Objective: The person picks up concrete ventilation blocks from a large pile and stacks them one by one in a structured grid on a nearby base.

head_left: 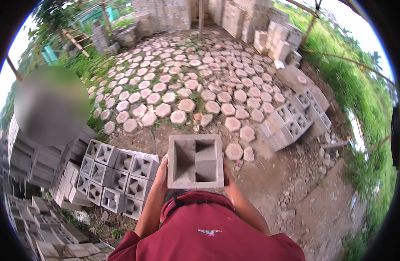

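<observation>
Down at chest height, from the head view, I've got a grey concrete vent block (195, 161) held out in front of my red shirt (208, 230), its square hollows facing up at me. Left hand (161, 174) is clamped on the block's left side, fingers (163, 167) pressed together flat against the concrete. Right hand (226, 173) is on the right side, mostly hidden behind the block's edge, so I cannot tell how those fingers sit. The block is up off the ground, carried between both palms. Just to my left, a stack of matching vent blocks (117, 176) lies on the dirt. Ahead, hexagonal pavers (195, 82) spread across the yard. Off to the right, another row of vent blocks (295, 119) leans near the grass (361, 95).
</observation>
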### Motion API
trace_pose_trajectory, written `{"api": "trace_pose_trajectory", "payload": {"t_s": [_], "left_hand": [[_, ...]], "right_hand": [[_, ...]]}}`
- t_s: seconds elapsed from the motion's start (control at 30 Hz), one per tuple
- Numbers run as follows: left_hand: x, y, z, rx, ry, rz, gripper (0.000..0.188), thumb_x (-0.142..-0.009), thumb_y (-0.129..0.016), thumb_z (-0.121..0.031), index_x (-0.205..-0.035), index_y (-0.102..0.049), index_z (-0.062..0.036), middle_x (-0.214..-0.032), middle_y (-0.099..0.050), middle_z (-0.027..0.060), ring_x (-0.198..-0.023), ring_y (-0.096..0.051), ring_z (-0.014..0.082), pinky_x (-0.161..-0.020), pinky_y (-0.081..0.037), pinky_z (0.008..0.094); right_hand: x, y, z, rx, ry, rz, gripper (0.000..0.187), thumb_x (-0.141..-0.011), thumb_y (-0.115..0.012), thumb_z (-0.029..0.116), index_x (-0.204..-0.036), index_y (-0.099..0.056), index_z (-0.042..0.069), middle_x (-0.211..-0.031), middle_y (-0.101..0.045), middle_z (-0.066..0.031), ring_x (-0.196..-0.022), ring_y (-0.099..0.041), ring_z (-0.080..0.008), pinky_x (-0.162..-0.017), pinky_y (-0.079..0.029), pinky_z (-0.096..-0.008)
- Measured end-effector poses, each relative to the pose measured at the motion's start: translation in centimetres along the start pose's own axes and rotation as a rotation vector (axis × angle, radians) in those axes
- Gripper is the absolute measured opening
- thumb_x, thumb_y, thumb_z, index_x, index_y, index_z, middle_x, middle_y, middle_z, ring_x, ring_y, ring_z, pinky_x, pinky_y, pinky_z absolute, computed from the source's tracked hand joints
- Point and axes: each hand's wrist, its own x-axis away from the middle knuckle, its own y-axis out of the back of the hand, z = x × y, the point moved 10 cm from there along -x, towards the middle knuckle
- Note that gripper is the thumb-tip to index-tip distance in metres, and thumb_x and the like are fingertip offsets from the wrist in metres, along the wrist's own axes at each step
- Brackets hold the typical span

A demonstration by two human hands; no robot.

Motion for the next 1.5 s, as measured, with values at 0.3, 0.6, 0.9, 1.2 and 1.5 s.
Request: {"api": "trace_pose_trajectory", "payload": {"t_s": [0.3,0.6,0.9,1.2,1.5], "left_hand": [[-4.8,-16.8,14.4,-0.084,0.260,0.371,0.050,-0.096,-0.027,-0.038,-0.127,-0.044,-0.0031,-0.118,-0.054,0.0156,-0.103,-0.056,0.0277,-0.091,-0.045,0.0399],[-4.4,-34.8,23.1,-0.470,0.437,0.600,0.051,-0.095,-0.033,-0.041,-0.127,-0.045,-0.0031,-0.114,-0.056,0.0134,-0.098,-0.059,0.0241,-0.085,-0.049,0.0356],[-9.6,-50.9,34.6,-0.581,0.551,0.859,0.060,-0.093,-0.034,-0.047,-0.133,-0.038,-0.0025,-0.125,-0.049,0.0157,-0.110,-0.052,0.0272,-0.094,-0.043,0.0375],[-22.4,-64.6,45.6,-0.594,0.590,0.912,0.061,-0.094,-0.031,-0.047,-0.134,-0.037,-0.0009,-0.129,-0.047,0.0128,-0.115,-0.048,0.0228,-0.098,-0.039,0.0331],[-29.0,-77.7,52.3,-0.563,0.540,0.751,0.065,-0.092,-0.033,-0.052,-0.137,-0.033,-0.0045,-0.130,-0.045,0.0122,-0.116,-0.048,0.0241,-0.098,-0.039,0.0343]], "right_hand": [[12.7,13.2,10.9,-0.116,0.290,-0.283,0.065,-0.089,-0.038,0.057,-0.128,-0.045,0.006,-0.117,-0.055,-0.0123,-0.103,-0.056,-0.0269,-0.089,-0.046,-0.0396],[22.4,26.7,15.3,-0.381,0.673,-0.522,0.056,-0.093,-0.035,0.050,-0.125,-0.048,0.005,-0.115,-0.056,-0.0106,-0.101,-0.056,-0.0246,-0.088,-0.046,-0.0392],[26.6,39.6,25.7,-0.402,0.931,-0.673,0.053,-0.093,-0.036,0.049,-0.125,-0.048,0.008,-0.113,-0.057,-0.0089,-0.102,-0.055,-0.0230,-0.089,-0.045,-0.0350],[24.1,47.4,41.6,-0.483,0.875,-0.673,0.055,-0.092,-0.037,0.051,-0.124,-0.049,0.008,-0.114,-0.057,-0.0088,-0.100,-0.056,-0.0231,-0.089,-0.046,-0.0363],[22.6,64.1,55.2,-0.241,0.790,-0.748,0.052,-0.095,-0.032,0.047,-0.127,-0.045,0.009,-0.119,-0.054,-0.0090,-0.102,-0.055,-0.0230,-0.089,-0.045,-0.0372]]}}
